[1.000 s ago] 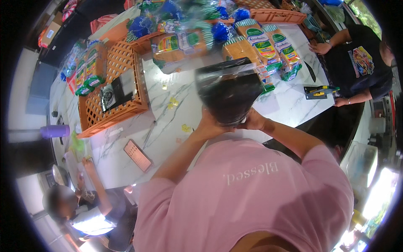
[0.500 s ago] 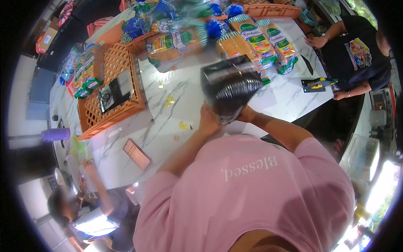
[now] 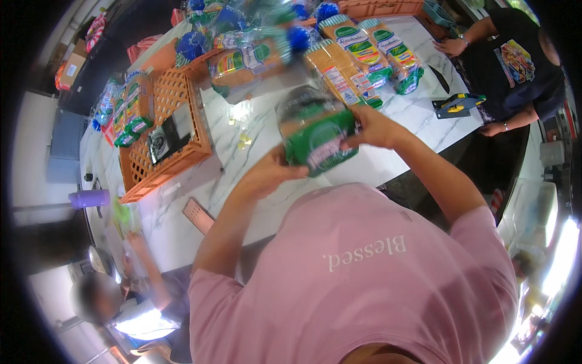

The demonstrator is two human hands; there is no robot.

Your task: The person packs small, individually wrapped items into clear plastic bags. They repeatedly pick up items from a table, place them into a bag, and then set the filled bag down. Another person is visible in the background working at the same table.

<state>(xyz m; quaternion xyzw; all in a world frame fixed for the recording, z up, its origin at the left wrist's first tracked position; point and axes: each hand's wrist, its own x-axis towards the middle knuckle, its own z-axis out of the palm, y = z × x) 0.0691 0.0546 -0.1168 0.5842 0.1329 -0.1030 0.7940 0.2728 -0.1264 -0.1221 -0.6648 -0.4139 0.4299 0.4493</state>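
Observation:
Between my two hands is a packaged loaf of bread (image 3: 321, 136), held above the marble-patterned table (image 3: 267, 215). Its wrapper is green on the side nearer me and dark and glossy at the far end, where motion blurs it. My left hand (image 3: 267, 171) grips its lower left side, with the thumb on the wrapper. On the right side, the fingers of my right hand (image 3: 377, 128) are closed round the pack. Just beyond it lie several more bagged loaves (image 3: 354, 48), and another bagged loaf (image 3: 251, 64) sits farther left.
An orange crate (image 3: 167, 164) at left holds bagged loaves and a dark printed sheet. A pink phone (image 3: 198, 216) lies near my left arm. One person (image 3: 512, 67) stands at right by a knife (image 3: 439, 79) and a black-yellow tool (image 3: 459, 105); another person (image 3: 145, 303) sits lower left.
The loaf has turned in my hands, from a dark glossy face to its green side. My right hand has moved up along its right side; my left hand has shifted left.

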